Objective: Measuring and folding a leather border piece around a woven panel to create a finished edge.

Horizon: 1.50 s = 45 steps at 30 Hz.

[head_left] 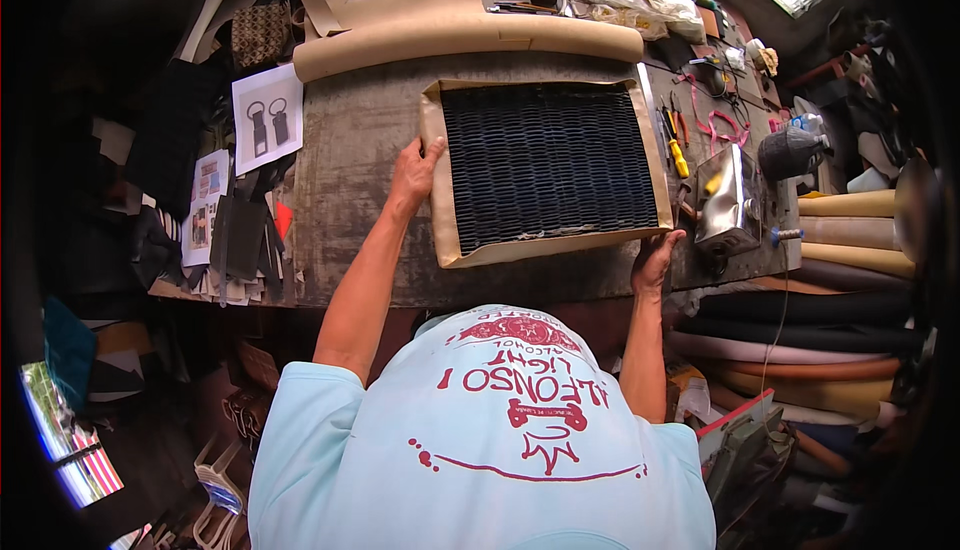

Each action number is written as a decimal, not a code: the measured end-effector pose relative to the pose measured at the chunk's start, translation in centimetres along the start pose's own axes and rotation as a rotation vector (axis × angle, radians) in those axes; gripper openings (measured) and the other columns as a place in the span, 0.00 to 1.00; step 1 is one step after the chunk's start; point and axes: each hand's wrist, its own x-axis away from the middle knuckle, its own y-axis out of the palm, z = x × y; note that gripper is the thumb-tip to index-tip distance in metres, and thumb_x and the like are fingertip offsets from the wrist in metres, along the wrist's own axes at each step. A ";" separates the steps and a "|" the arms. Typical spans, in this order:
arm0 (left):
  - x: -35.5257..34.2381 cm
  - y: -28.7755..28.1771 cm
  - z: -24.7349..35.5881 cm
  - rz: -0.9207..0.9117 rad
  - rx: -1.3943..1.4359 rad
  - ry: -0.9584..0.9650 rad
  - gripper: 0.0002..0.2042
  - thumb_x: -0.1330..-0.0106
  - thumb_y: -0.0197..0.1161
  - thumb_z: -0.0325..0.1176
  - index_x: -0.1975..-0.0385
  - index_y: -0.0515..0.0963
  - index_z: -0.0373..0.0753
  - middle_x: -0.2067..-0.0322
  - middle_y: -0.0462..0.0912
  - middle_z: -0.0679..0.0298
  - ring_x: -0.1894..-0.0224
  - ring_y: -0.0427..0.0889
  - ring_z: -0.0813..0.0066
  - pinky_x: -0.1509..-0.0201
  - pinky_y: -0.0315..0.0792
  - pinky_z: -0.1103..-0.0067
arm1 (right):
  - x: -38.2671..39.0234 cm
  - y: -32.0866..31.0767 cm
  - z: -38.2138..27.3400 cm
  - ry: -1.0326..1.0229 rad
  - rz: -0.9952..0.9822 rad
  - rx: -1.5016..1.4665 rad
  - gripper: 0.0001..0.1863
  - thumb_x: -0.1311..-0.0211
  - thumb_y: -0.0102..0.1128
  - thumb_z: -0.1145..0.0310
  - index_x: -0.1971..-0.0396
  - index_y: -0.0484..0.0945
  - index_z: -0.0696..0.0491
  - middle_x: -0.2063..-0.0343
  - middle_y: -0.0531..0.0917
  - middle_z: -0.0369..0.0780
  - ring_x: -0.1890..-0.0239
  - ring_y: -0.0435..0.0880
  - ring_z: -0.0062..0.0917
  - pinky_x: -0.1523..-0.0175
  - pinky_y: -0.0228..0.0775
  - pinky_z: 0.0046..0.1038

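A rectangular black woven panel with a tan border folded around its edges is held over the workbench, slightly tilted. My left hand grips the border at the left side, with the thumb on top and the other fingers hidden beneath. At the near right corner, my right hand holds the panel from below, its fingers partly out of sight under the edge.
A tan roll of sheet material lies across the back of the workbench. Printed sheets and dark scraps crowd the left. A yellow-handled screwdriver and a metal can stand right, beside stacked material rolls.
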 end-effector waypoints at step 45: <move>-1.2 1.0 0.3 0.253 -0.635 0.010 0.33 0.23 0.38 0.57 0.62 0.77 0.27 0.69 0.81 0.47 0.65 0.78 0.56 0.56 0.71 0.65 | -16.6 3.7 -4.4 0.052 -0.502 0.831 0.59 0.44 0.61 0.32 0.30 0.52 0.67 0.30 0.50 0.63 0.29 0.59 0.49 0.28 0.54 0.36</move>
